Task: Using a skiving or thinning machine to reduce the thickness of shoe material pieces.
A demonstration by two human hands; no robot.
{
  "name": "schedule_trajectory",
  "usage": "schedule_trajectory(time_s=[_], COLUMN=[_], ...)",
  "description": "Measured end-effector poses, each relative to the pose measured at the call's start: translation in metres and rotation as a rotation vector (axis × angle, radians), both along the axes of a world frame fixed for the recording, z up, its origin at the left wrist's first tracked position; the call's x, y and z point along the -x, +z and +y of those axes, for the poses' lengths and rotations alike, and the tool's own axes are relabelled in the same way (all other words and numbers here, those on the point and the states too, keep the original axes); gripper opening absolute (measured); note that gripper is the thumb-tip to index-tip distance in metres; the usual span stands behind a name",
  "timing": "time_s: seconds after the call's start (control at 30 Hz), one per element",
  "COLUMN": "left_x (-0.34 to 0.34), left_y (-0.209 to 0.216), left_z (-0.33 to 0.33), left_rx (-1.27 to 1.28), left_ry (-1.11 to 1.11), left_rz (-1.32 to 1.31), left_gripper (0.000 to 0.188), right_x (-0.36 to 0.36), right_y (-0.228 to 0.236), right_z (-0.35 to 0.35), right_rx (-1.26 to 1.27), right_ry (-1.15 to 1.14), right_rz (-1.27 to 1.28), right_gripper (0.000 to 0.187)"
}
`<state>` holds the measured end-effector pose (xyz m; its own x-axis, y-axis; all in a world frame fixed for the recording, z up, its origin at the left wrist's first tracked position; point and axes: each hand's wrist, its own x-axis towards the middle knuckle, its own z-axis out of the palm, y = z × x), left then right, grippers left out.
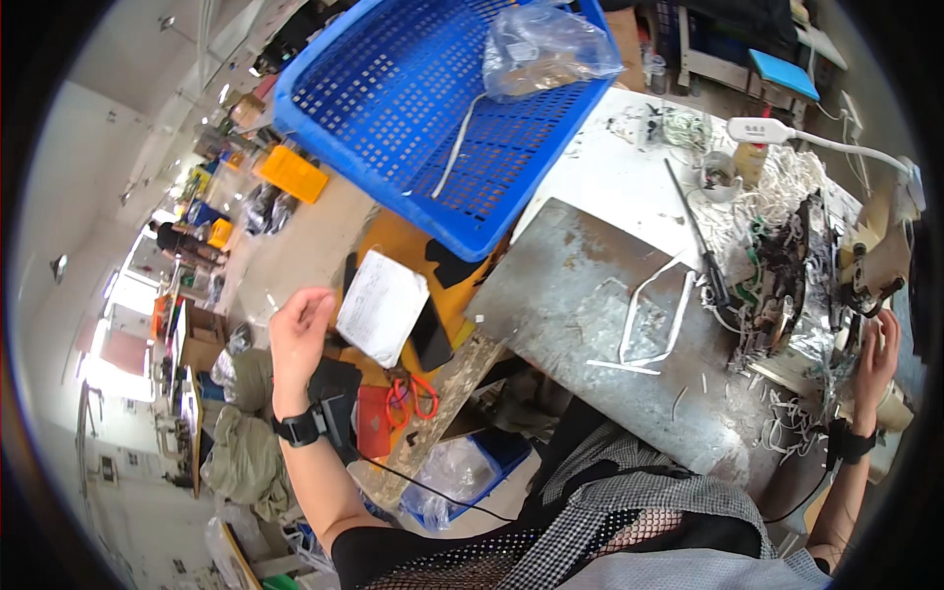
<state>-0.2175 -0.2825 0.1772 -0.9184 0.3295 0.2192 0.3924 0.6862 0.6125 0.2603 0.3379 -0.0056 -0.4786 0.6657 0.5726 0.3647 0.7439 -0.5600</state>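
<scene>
At the left, my left hand (299, 332) is raised beside a white paper pad (383, 308) with handwriting, its fingers curled together. A tiny pale bit shows by the knuckles, and whatever the fingers hold cannot be made out. On the far right, my right hand (876, 356) reaches up to a machine (871, 275) with dark metal parts. Its fingers look stretched, with the tips close to a black lever; contact is unclear. A thin white strip (675, 339) lies bent in an angular loop on the metal plate (551, 285) between my hands.
A blue perforated basket (393, 167) with a clear plastic bag (546, 54) stands at the back. Orange-handled scissors (411, 395) lie below the pad. A black-handled screwdriver (716, 280), tangled white strips (787, 187) and a white lamp (760, 131) are near the machine.
</scene>
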Motion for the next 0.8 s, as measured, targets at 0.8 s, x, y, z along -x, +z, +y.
schedule_trajectory(time_s=[0.8], left_x=[-0.090], left_y=[0.120], left_z=[-0.099], left_rx=[-0.084], left_ry=[0.166], left_rz=[-0.030], left_gripper=[0.022], right_x=[-0.076], right_y=[0.026], right_z=[-0.213], right_rx=[0.732], right_ry=[0.415], right_rz=[-0.747], right_gripper=[0.031])
